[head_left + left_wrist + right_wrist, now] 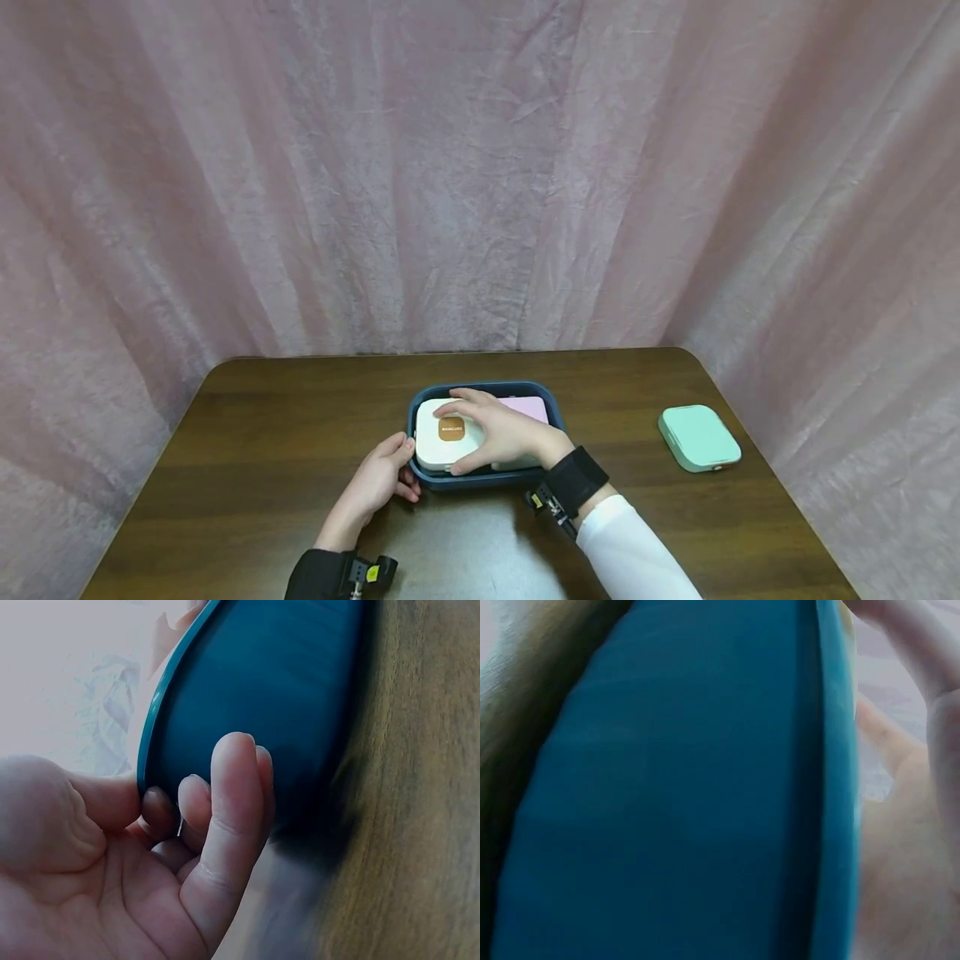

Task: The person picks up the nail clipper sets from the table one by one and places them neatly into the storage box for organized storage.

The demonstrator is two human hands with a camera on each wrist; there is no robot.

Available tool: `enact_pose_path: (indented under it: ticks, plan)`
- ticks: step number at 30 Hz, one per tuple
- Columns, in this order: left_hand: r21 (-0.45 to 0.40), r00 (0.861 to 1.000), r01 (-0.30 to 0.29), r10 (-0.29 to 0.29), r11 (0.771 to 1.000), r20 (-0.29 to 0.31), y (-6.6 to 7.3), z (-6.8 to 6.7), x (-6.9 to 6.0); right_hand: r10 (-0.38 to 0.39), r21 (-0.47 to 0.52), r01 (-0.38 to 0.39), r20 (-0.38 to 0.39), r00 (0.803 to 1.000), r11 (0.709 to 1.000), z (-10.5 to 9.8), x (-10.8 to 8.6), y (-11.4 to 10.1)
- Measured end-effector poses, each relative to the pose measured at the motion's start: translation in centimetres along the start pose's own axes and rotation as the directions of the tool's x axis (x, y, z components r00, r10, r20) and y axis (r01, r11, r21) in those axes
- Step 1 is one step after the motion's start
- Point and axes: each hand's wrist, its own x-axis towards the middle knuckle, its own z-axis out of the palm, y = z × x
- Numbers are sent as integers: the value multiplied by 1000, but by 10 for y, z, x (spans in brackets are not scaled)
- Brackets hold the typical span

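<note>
A dark blue rectangular bin (487,481) stands on the table and holds several flat cases. At its left end, my left hand (382,475) pinches the rim between thumb and fingers; in the left wrist view the thumb and curled fingers meet at the bin wall (255,682). My right hand (502,433) reaches over the bin from the right and grips a white rounded case (431,442) with a brown label, thumb at its near edge, fingers at its far side. A pink case (531,407) lies in the bin's right part, partly hidden by that hand.
A mint green case (701,437) lies by itself on the right side of the brown wooden table (285,417). Pink curtains (480,183) hang behind the table and along both sides. Another pale case edge (517,463) shows beneath my right wrist.
</note>
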Motion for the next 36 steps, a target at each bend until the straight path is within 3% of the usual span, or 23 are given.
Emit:
enact_pose_path:
  ticks: [8,13,17,22,26,29,33,36]
  plan:
    - [2,1000,7,-7,1000,-11,1,-1,0,9,61,-2,-105,994,998,-4,-18,8]
    - [1,1000,-1,1,1000,-8,0,-2,0,25,87,-9,-195,980,996,-12,-40,23]
    - [-1,1000,4,-4,1000,-11,-1,-1,0,75,153,-31,-289,954,988,-19,-65,40]
    - [-13,1000,-1,1,1000,-18,0,-1,-1,132,192,-58,-403,906,980,-32,-100,56]
    - [-8,1000,0,0,1000,-20,-1,-1,1,188,192,-107,-478,858,975,-42,-129,72]
    - [0,1000,4,-4,1000,-23,-2,-2,3,252,186,-178,-534,807,966,-49,-151,87]
    - [8,1000,3,-3,1000,-26,-4,-1,5,360,161,-333,-603,712,929,-57,-179,111]
    - [10,1000,1,-1,1000,-25,-4,-1,6,469,153,-492,-628,621,857,-59,-199,126]
